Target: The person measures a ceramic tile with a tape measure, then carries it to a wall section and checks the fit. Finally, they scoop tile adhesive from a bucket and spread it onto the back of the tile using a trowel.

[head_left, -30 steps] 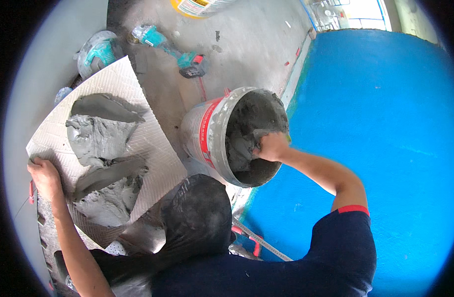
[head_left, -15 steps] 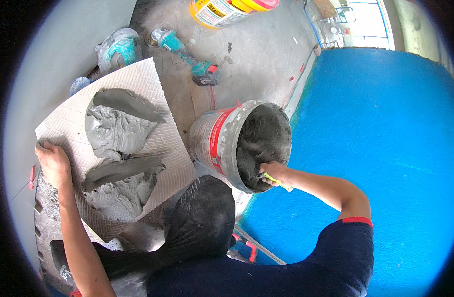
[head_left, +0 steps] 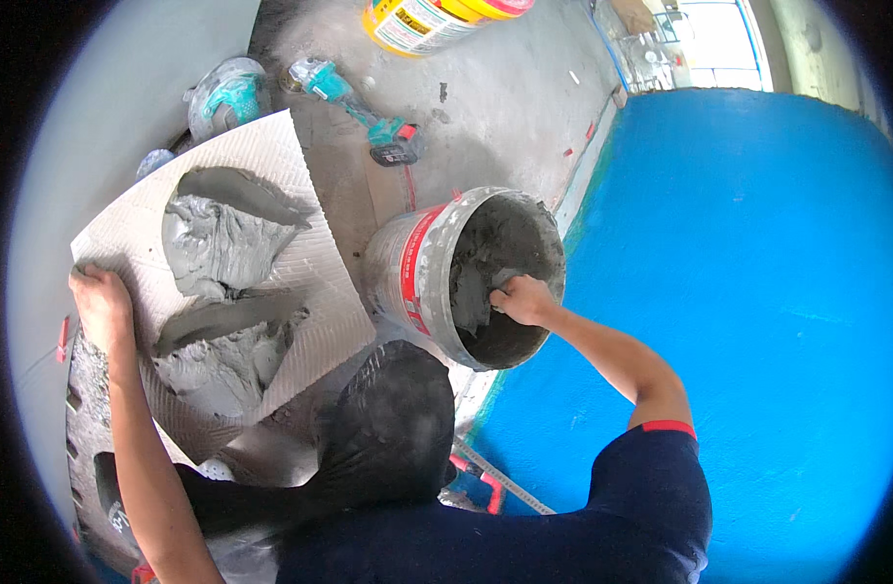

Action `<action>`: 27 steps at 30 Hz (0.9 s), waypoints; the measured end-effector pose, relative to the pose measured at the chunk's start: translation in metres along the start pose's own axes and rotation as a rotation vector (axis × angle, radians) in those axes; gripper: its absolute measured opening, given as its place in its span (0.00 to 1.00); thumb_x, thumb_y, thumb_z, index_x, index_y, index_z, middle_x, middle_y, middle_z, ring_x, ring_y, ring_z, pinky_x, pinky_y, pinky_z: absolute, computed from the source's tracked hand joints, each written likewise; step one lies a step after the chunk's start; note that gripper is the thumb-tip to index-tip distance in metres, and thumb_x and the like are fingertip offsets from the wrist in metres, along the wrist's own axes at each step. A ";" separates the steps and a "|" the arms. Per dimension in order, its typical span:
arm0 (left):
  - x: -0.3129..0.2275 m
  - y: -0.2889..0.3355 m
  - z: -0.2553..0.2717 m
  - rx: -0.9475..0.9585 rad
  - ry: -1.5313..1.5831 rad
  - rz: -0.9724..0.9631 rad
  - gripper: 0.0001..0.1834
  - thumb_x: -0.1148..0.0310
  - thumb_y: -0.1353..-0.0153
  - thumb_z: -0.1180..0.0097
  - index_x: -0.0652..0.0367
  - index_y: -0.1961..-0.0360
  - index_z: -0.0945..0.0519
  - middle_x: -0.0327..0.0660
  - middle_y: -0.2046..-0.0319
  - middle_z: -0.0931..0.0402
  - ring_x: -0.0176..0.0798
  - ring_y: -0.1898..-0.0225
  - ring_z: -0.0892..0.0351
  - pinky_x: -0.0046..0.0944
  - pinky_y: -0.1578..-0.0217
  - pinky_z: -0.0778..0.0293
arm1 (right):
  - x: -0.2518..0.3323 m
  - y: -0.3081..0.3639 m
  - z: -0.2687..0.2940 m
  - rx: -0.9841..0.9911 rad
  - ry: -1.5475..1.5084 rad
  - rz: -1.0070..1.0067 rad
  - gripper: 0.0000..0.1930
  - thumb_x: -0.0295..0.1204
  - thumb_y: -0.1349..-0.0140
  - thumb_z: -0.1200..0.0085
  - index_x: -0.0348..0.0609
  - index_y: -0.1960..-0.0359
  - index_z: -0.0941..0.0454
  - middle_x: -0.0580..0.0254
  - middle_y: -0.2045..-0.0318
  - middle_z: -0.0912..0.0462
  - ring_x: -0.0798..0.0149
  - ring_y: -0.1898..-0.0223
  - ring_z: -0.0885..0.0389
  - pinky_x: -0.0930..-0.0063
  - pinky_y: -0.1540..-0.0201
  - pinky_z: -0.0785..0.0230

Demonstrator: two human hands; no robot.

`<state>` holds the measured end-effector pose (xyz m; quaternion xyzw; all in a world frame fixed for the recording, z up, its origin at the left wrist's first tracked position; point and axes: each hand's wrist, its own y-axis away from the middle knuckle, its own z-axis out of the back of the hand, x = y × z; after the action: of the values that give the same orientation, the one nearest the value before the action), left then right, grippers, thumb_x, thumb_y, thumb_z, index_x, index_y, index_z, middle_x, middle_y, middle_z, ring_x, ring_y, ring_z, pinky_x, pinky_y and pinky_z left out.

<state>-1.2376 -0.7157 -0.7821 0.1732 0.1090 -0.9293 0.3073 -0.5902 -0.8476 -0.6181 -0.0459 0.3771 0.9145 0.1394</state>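
My left hand (head_left: 104, 307) grips the left edge of a large tile (head_left: 334, 282), fingers behind and out of sight. The tile's ridged pale face is turned up at a slant, and two thick heaps of grey mortar, an upper one (head_left: 227, 243) and a lower one (head_left: 223, 365), sit on it. To its right a tilted bucket (head_left: 388, 268) with a red band holds more grey mortar (head_left: 469, 292). My right hand (head_left: 524, 300) is inside the bucket's mouth, closed round a trowel; its yellow-green handle showed earlier and is now hidden by the hand.
Beyond the tile lie a teal cordless angle grinder (head_left: 354, 107) and a teal-and-clear tool (head_left: 230, 99). A yellow bucket (head_left: 422, 27) stands at the far side. A blue-coated surface (head_left: 739, 292) fills the right. My dark-clad knee (head_left: 398, 409) is between tile and bucket.
My right hand has moved up and slightly left, deeper into the bucket, and turned so that the trowel's handle no longer shows. My left hand still holds the tile.
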 end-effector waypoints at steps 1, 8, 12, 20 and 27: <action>-0.005 0.008 -0.001 -0.022 0.008 0.026 0.25 0.57 0.29 0.62 0.71 0.46 0.27 0.69 0.48 0.25 0.70 0.46 0.25 0.59 0.44 0.31 | -0.003 0.001 0.007 0.005 0.040 0.012 0.26 0.52 0.39 0.52 0.39 0.71 0.14 0.38 0.68 0.15 0.36 0.60 0.16 0.48 0.53 0.23; -0.016 0.010 0.013 0.044 -0.036 0.139 0.28 0.53 0.28 0.64 0.67 0.40 0.30 0.63 0.41 0.26 0.69 0.41 0.27 0.60 0.41 0.32 | -0.015 0.026 0.029 -0.011 -0.006 0.056 0.22 0.50 0.40 0.51 0.44 0.70 0.13 0.44 0.68 0.15 0.39 0.61 0.16 0.49 0.55 0.23; -0.006 0.003 0.010 0.054 -0.061 0.146 0.28 0.53 0.28 0.64 0.67 0.40 0.30 0.64 0.41 0.27 0.69 0.41 0.27 0.60 0.40 0.32 | -0.027 0.028 0.027 -0.053 -0.098 0.106 0.20 0.49 0.41 0.50 0.48 0.71 0.13 0.49 0.70 0.14 0.43 0.64 0.15 0.51 0.58 0.23; -0.006 0.004 0.006 0.042 -0.044 0.099 0.29 0.53 0.28 0.65 0.68 0.41 0.30 0.66 0.43 0.26 0.70 0.42 0.27 0.60 0.41 0.32 | -0.049 0.032 0.026 -0.085 -0.231 0.156 0.18 0.47 0.42 0.49 0.48 0.71 0.13 0.53 0.75 0.15 0.49 0.69 0.15 0.57 0.63 0.24; 0.014 -0.007 -0.007 0.051 -0.040 0.096 0.29 0.53 0.27 0.66 0.68 0.42 0.29 0.67 0.44 0.25 0.70 0.42 0.26 0.60 0.40 0.32 | -0.072 0.034 0.030 -0.037 -0.414 0.158 0.18 0.43 0.40 0.48 0.42 0.72 0.14 0.54 0.78 0.17 0.58 0.74 0.18 0.62 0.68 0.27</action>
<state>-1.2505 -0.7151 -0.7932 0.1675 0.0706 -0.9193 0.3490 -0.5306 -0.8649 -0.5603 0.1699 0.3261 0.9193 0.1407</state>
